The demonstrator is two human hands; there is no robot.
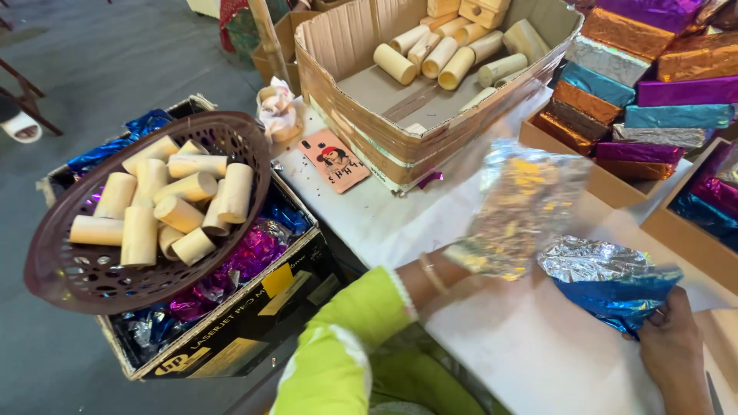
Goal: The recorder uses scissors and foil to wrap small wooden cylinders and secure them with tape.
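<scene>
Foil sheet [523,204] pinched in L hand [461,265] grip; R hand [676,342] grip clamped on blue foil [615,288].

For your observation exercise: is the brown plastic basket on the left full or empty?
Partly full. The brown basket holds a heap of pale cylinders at its upper side, while its lower perforated part is bare.

Looks like a small packing workshop: cardboard boxes [400,100] of wooden rolls [442,54], stacked foil-wrapped bars [638,84], white worktable [538,346].
</scene>
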